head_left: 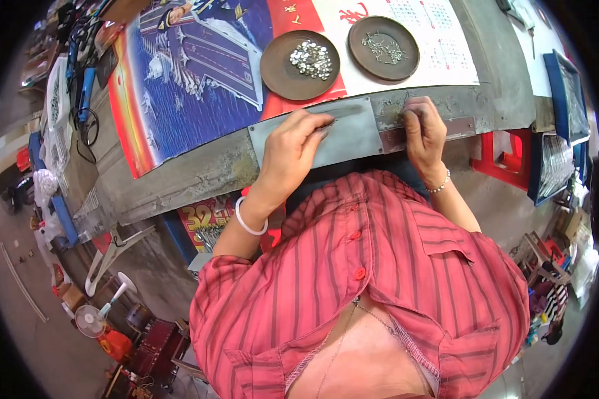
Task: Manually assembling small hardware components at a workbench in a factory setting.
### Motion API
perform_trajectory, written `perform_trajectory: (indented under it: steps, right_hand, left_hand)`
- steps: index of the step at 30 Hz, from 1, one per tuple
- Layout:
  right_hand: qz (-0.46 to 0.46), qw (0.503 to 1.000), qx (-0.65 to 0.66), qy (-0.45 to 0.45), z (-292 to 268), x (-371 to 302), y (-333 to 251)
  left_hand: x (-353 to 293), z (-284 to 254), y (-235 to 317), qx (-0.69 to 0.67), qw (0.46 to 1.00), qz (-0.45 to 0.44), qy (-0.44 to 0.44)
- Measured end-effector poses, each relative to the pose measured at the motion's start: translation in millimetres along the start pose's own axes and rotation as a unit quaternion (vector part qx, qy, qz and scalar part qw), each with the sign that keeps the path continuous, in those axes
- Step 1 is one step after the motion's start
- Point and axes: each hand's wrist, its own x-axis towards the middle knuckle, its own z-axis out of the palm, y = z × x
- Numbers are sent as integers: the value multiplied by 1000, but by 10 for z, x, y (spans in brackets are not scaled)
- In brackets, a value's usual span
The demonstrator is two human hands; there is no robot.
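Grey flat plate (349,143) lies at the centre of the frame, along the near edge of the counter (180,191). Above it the left hand (287,147) reaches, wrist bent, thumb and forefinger close together; what they pinch, I cannot tell. The right hand (427,133), right of centre, keeps its fingers curled inward, thumb near forefinger; whether something is inside, I cannot see.

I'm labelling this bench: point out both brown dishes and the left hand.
Left dish (277,71), head view: bare inside.
Right dish (382,70), head view: bare inside.
Left hand (287,146), head view: back of hand.
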Motion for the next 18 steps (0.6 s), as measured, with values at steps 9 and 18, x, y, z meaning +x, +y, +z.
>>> perform_trajectory:
  steps: [9,18]
  right_hand:
    - [-16,1000,10,-11,52,-22,52]
    - [-23,1000,-1,-2,47,8,72]
  left_hand:
    - [335,86,25,282,944,143,-96]
    - [60,-292,-86,301,943,82,-115]
